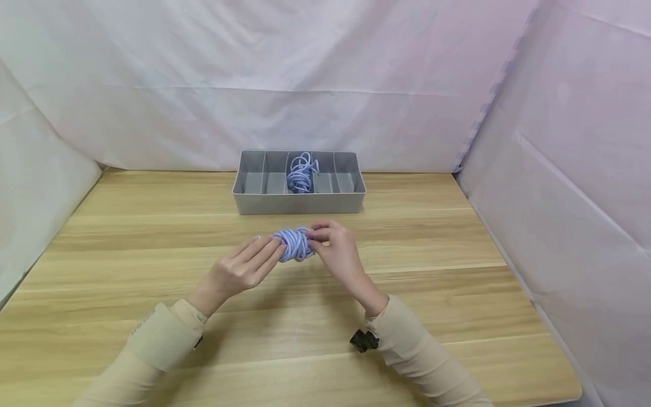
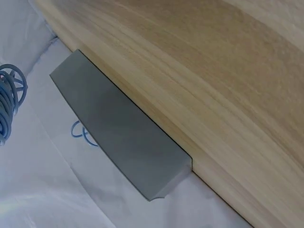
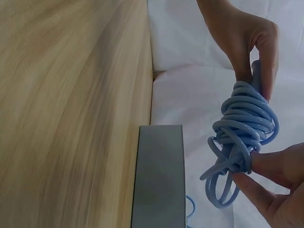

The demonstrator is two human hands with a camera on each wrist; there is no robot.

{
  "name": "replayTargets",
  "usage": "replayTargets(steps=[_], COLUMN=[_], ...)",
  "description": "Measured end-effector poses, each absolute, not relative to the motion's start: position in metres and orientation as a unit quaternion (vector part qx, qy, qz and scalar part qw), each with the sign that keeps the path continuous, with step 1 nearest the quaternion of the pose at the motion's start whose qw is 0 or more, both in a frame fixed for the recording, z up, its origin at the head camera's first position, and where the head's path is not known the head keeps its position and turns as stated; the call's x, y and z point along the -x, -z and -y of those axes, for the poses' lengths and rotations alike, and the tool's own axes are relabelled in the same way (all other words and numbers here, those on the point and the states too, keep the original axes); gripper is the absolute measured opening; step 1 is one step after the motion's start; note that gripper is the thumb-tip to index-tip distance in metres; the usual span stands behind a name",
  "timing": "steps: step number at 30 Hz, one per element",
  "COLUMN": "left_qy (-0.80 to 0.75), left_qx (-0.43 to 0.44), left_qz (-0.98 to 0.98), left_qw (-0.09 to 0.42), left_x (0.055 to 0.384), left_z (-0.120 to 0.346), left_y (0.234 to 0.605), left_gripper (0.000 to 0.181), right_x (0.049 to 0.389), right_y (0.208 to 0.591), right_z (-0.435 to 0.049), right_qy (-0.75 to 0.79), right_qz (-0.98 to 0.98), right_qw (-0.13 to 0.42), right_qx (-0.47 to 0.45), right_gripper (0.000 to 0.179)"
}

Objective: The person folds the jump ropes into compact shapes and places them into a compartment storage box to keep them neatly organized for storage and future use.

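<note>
A wound bundle of light blue cord (image 1: 296,245) is held up between the two hands over the table. My left hand (image 1: 244,264) pinches its left end between thumb and fingers, as the right wrist view shows. At the other end my right hand (image 1: 338,249) pinches the cord between thumb and index finger. Several turns wrap round the middle of the bundle (image 3: 247,116), with loose loops sticking out near the right fingertips (image 3: 247,183). In the left wrist view only part of the bundle (image 2: 5,107) shows at the left edge, and both hands are out of sight.
Beyond the hands, a grey divided box (image 1: 300,204) stands on the wooden table (image 1: 152,226). Its middle compartment holds another blue cord (image 1: 300,175), loosely coiled. White curtains (image 1: 285,73) hang behind and at both sides. A black device (image 1: 364,341) sits at the right wrist.
</note>
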State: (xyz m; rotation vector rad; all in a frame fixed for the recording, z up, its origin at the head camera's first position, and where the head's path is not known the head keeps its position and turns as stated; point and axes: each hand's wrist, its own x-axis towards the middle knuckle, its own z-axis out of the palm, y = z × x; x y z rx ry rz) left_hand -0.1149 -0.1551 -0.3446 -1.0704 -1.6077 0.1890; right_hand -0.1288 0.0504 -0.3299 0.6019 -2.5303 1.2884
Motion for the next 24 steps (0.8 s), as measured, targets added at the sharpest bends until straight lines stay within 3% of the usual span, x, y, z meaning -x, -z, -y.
replayTargets(steps=[7, 12, 18, 24], left_qy=[-0.068, -0.052, 0.039, 0.066], left_qx=[0.466, 0.46, 0.453, 0.447], left_qz=[0.7, 0.742, 0.788, 0.807], left_qw=[0.537, 0.486, 0.415, 0.381], left_x=[0.115, 0.114, 0.112, 0.108], left_z=[0.155, 0.154, 0.153, 0.152], left_y=[0.351, 0.355, 0.355, 0.356], left_gripper=[0.024, 0.032, 0.026, 0.021], right_x=[0.135, 0.138, 0.139, 0.135], right_y=[0.343, 0.358, 0.37, 0.368], right_z=[-0.058, -0.064, -0.068, -0.064], right_qy=[-0.239, -0.166, -0.216, -0.244], right_qz=[0.881, 0.856, 0.84, 0.829], right_qw=[0.235, 0.303, 0.331, 0.337], right_qx=[-0.334, -0.384, -0.373, -0.373], right_gripper=[0.007, 0.005, 0.007, 0.005])
